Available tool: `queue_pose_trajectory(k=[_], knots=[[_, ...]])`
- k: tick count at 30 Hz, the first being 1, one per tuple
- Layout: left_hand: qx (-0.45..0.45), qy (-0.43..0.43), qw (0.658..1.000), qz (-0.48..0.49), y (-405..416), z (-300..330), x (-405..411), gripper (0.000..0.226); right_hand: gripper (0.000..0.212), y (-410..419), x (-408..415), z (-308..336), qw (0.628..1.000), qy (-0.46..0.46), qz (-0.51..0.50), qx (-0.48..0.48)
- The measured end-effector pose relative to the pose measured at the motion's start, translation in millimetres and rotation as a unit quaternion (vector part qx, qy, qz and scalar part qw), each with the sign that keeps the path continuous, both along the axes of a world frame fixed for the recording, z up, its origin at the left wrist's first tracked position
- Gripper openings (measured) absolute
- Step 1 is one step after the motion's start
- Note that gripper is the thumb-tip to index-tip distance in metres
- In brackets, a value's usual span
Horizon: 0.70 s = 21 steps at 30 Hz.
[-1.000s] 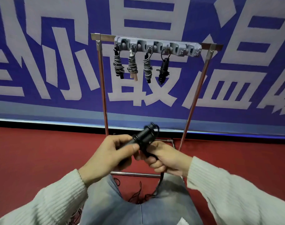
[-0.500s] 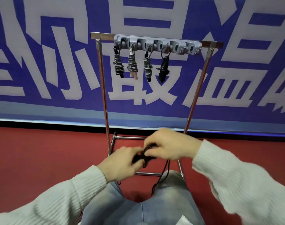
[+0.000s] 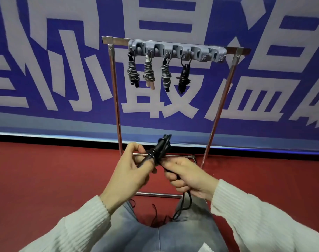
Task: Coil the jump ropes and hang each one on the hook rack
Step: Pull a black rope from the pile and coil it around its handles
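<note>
A black jump rope point(image 3: 159, 149) is in both my hands, low in the middle of the view. My left hand point(image 3: 131, 171) grips its paired black handles, which point up and away. My right hand point(image 3: 186, 176) holds the black cord, which runs from a few turns around the handles through my fist and down over my knee. Above stands the grey hook rack point(image 3: 176, 51) on a metal frame point(image 3: 116, 99). Several coiled ropes hang from its left hooks: three grey ones point(image 3: 148, 71) and a black one point(image 3: 184, 77). The right hooks point(image 3: 215, 56) are bare.
The frame's base bars point(image 3: 158, 194) lie on the red floor point(image 3: 46, 179) just beyond my knees. Loose black cord point(image 3: 158, 217) trails between my legs in blue jeans. A blue banner with large white characters point(image 3: 64, 70) covers the wall behind the rack.
My right hand has swung from over the handles down to the right side, carrying the cord around them. The handles have tilted back up in my left hand.
</note>
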<state>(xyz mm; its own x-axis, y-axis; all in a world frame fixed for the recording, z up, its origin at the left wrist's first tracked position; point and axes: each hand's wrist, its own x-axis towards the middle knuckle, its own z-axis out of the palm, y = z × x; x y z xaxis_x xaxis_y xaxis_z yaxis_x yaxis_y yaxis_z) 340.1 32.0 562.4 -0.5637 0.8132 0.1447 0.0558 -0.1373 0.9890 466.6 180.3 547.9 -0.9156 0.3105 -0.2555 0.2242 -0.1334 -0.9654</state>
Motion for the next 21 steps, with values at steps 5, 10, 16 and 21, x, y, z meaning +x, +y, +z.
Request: queue_pose_trajectory(k=[5, 10, 16, 21], knots=[[-0.113, 0.180, 0.972, 0.098, 21.9, -19.6, -31.7, 0.026, 0.027, -13.5, 7.9, 7.7, 0.899, -0.085, 0.020, 0.430], [-0.204, 0.504, 0.838, 0.033, 25.6, -28.8, -24.7, 0.019, 0.019, -0.6, 4.0, 47.6, 0.726, -0.072, 0.073, 0.680], [-0.023, 0.483, 0.867, -0.120, 5.4, -2.1, -8.2, 0.011, 0.021, 29.6, -8.4, 65.8, 0.943, 0.051, 0.127, 0.302], [0.073, 0.268, 0.951, -0.136, -8.8, 3.2, 3.1, 0.026, 0.008, 32.8, -6.7, 17.9, 0.992, 0.006, 0.106, 0.065]])
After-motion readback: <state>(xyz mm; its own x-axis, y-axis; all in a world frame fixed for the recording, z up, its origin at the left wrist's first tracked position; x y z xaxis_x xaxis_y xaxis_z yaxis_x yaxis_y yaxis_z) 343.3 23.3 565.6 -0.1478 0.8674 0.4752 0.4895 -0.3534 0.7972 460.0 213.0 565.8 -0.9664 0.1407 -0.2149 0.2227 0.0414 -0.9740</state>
